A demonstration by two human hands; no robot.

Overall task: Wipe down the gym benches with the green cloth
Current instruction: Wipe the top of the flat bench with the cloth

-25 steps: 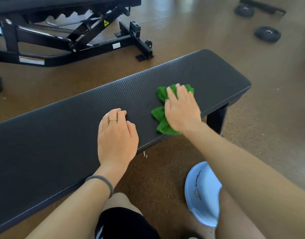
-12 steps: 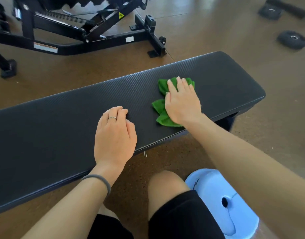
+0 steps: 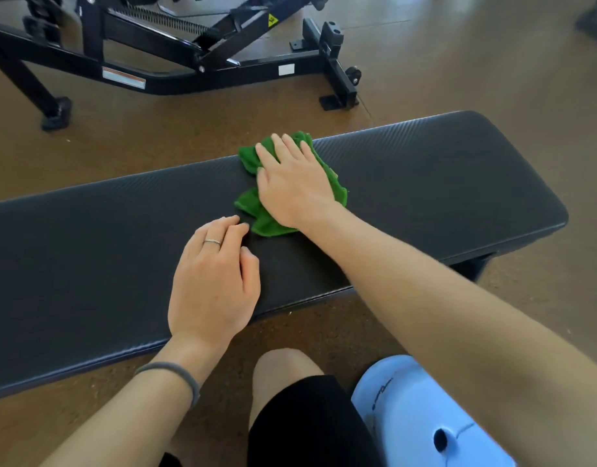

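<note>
A long flat black gym bench (image 3: 442,183) runs across the view from lower left to right. A crumpled green cloth (image 3: 253,207) lies on its pad near the far edge. My right hand (image 3: 295,183) presses flat on the cloth with straight fingers. My left hand (image 3: 213,281) rests on the bare pad near the front edge, just left of the cloth, fingers loosely bent, a ring on one finger; it holds nothing.
A black adjustable bench frame (image 3: 202,62) stands on the brown floor behind the flat bench. My knee (image 3: 283,369) and a light blue shoe (image 3: 411,419) are in front of the bench. A dark object (image 3: 595,18) sits at the top right edge.
My right hand has slid the green cloth left along the pad and toward the far edge, closer to my left hand. The left hand stays on the pad. The view has shifted.
</note>
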